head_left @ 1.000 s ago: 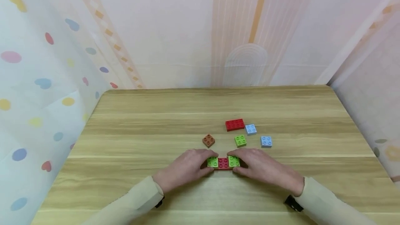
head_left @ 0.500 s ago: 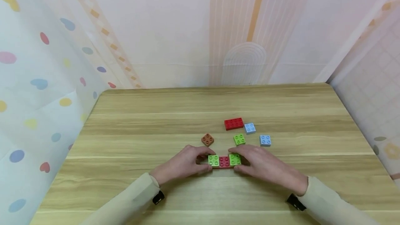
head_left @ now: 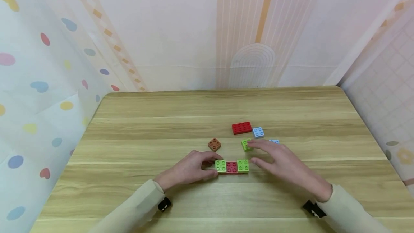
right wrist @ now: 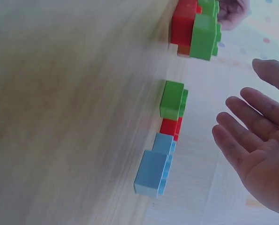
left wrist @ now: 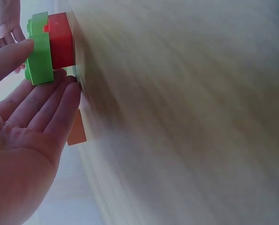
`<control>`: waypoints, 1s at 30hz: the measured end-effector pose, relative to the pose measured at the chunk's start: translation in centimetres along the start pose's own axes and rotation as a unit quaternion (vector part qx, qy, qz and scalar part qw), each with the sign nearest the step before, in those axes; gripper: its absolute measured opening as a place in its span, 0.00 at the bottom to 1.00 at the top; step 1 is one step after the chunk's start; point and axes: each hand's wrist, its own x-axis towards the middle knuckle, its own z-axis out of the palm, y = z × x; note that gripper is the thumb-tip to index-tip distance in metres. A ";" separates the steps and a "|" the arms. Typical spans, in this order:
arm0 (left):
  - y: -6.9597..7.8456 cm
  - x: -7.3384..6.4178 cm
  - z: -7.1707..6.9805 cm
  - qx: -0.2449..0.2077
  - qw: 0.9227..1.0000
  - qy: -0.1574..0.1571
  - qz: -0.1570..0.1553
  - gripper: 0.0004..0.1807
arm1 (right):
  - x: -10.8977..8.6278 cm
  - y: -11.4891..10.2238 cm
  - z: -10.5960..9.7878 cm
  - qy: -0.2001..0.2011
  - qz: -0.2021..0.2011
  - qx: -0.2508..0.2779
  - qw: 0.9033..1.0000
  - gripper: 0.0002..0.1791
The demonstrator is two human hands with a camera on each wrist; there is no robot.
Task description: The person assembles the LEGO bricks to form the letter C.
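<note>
Movement: the right hand [head_left: 283, 161] has come off the right lime-green brick [head_left: 243, 165] and shifted outward, toward the loose bricks; the left hand [head_left: 191, 170] keeps its place.
Right hand: spread wide, holding nothing — the index finger overlaps the loose lime-green brick [head_left: 244, 145] in the head view, but the right wrist view shows a gap between them.
Left hand: narrow, thumb at the near corner and fingers at the far corner of the left lime-green brick [head_left: 221, 166], gripping that end.
Stacked bricks: both of these lime-green bricks sit on top of the lower red brick [head_left: 231, 167], one per end, four red studs bare between; the left one juts past the red end. The stack lies on the wood-grain table [head_left: 145, 136], before the person.
Brown four-stud brick [head_left: 215, 144]: behind the stack's left half, turned cornerwise.
Red eight-stud brick [head_left: 241, 128]: beyond the loose lime-green brick, slightly angled.
Far light-blue brick [head_left: 258, 132]: just beside the red one's right end — contact cannot be told.
Near light-blue brick [head_left: 274, 141]: partly hidden by the right hand in the head view.
Backdrop [head_left: 174, 28]: pale printed sheet behind the table.
</note>
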 end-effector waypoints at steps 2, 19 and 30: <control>0.0 -0.1 0.0 -0.002 1.000 0.001 0.000 0.21 | 0.2 0.2 -0.1 0.011 -0.011 0.000 1.000 0.24; -0.1 -0.3 0.4 -0.012 1.000 0.012 0.003 0.23 | 2.1 1.6 -1.2 0.033 0.002 -0.001 0.999 0.24; -0.1 -0.1 0.5 -0.014 1.000 0.013 0.000 0.22 | 3.5 3.7 -2.3 -0.002 0.026 0.006 1.000 0.27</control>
